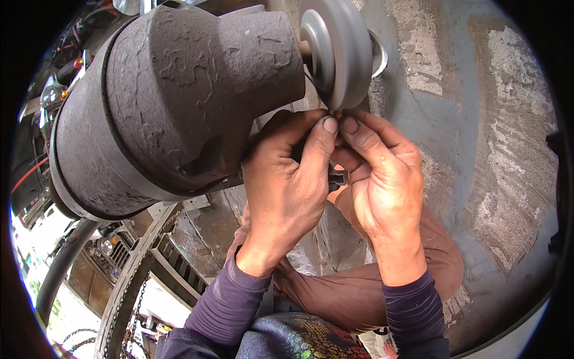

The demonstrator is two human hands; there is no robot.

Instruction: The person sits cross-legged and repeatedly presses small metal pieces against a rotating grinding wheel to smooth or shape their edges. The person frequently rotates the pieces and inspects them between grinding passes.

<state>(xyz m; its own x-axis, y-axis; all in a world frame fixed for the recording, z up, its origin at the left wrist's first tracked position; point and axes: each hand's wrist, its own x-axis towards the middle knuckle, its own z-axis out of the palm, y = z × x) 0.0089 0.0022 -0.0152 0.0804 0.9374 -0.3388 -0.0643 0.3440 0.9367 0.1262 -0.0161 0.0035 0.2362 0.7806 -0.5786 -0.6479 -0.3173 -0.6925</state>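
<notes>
A grey disc wheel [350,57], its face blurred, sits on the shaft of a large dark cast-metal motor housing [173,102] at the upper left. Just under the wheel's lower edge, my left hand [296,170] and my right hand [379,179] meet, thumbs and fingers pinched on a tiny rusty-orange piece [338,115]. It is mostly hidden by the fingertips, and whether it touches the wheel I cannot tell. A small black part [338,178] shows below and behind my hands.
Worn, patchy grey floor [502,179] lies right and below; my bent leg [341,299] is under my hands. At left are a curved metal rail [156,233] with hanging chains [140,293], a dark pipe [63,269], a headlight [107,245] and cluttered machine parts [63,78].
</notes>
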